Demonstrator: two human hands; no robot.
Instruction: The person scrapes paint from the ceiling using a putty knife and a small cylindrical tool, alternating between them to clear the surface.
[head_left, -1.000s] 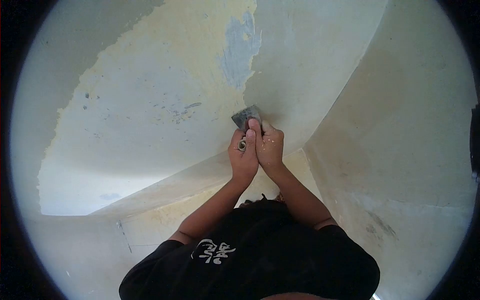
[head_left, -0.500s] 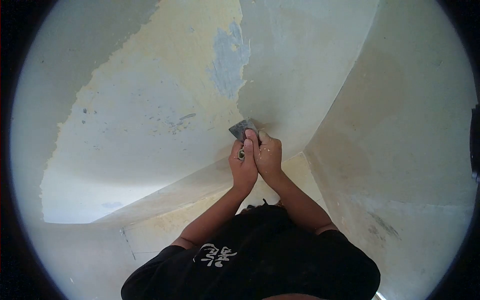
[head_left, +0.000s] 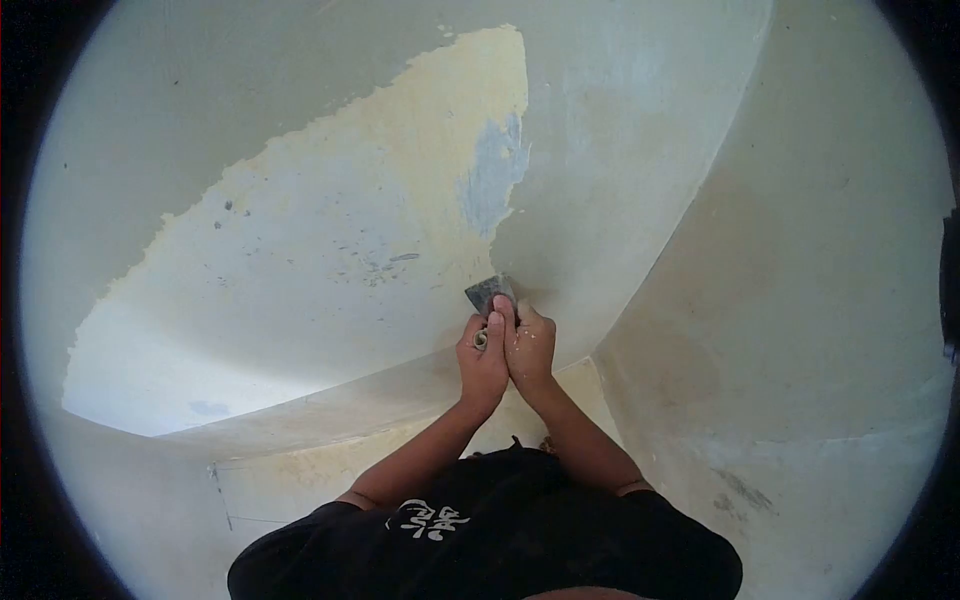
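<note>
A scraper with a flat, stained metal blade [head_left: 488, 292] is held in both hands against the wall. The blade meets the lower tip of a pale, bared patch [head_left: 330, 210], where the grey-green coating ends in a ragged edge. My left hand [head_left: 482, 368] is closed around the handle, whose round, hollow-looking end [head_left: 481, 340] shows between thumb and fingers. Pressed alongside it, my right hand [head_left: 532, 348] is closed too, with fingers at the base of the blade. White specks dot the right hand. The hands hide most of the handle.
On the right a second wall [head_left: 780, 280] meets this one at a corner. A ledge-like band [head_left: 330, 400] runs below the bared patch, with yellowish floor [head_left: 330, 475] beneath. Dark smudges [head_left: 742, 490] mark the lower right wall.
The view has tilted up, so the wall patch, hands and scraper sit lower in it and the patch's upper tip shows. Both hands keep their grip, and the blade stays at the coating's edge.
</note>
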